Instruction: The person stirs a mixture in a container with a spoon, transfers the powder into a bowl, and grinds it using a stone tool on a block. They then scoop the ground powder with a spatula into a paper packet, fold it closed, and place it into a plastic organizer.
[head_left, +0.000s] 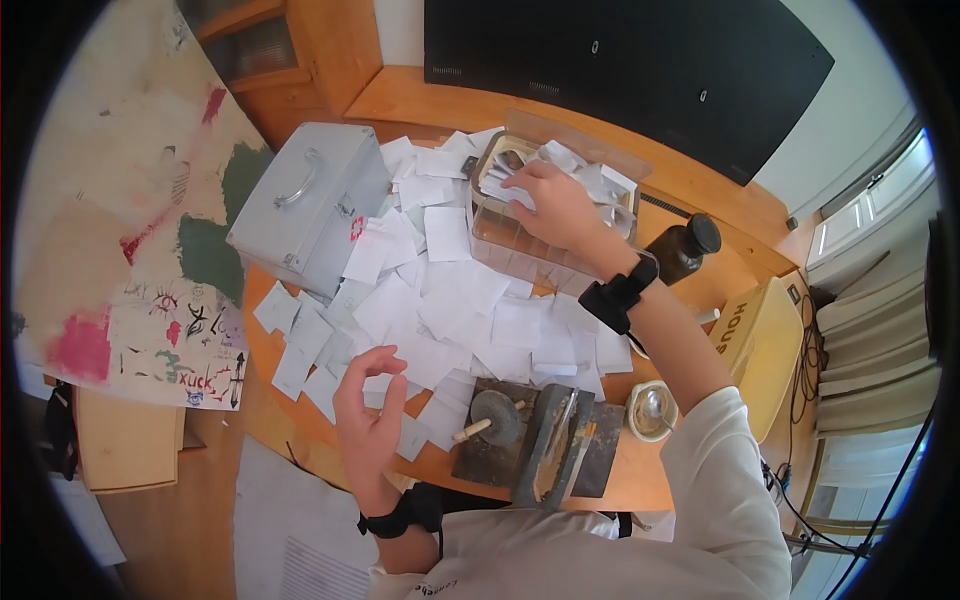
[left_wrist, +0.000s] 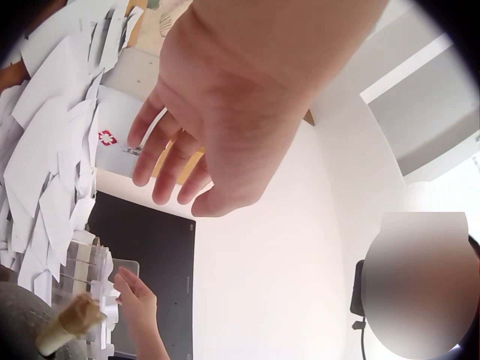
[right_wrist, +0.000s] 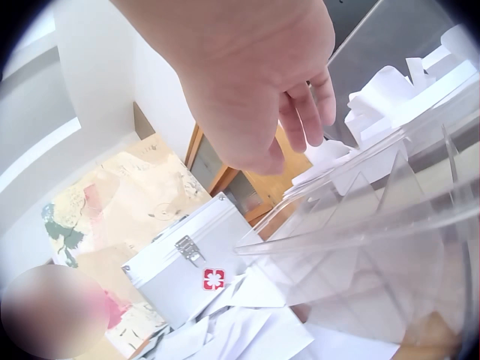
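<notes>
My right hand (head_left: 558, 210) reaches over a clear plastic box (right_wrist: 360, 240) at the back of the table. Its fingers point down, with the tips right at the white paper pieces (head_left: 510, 190) inside the box. From the right wrist, the fingers look relaxed and slightly bent, and nothing shows clearly between them. Nearer my body, the left hand (head_left: 368, 410) hovers over loose white paper sheets (head_left: 440, 300) spread across the table. Its fingers are loosely bent and hold nothing, as the left wrist view (left_wrist: 225, 127) of the hand also shows.
A silver metal case (head_left: 310, 200) with a red emblem stands at the left. A stone mortar-like wheel (head_left: 497, 415) and a dark trough (head_left: 548, 445) sit in front, beside a small white bowl (head_left: 652, 411). To the right are a dark bottle (head_left: 685, 245) and a yellow box (head_left: 765, 350).
</notes>
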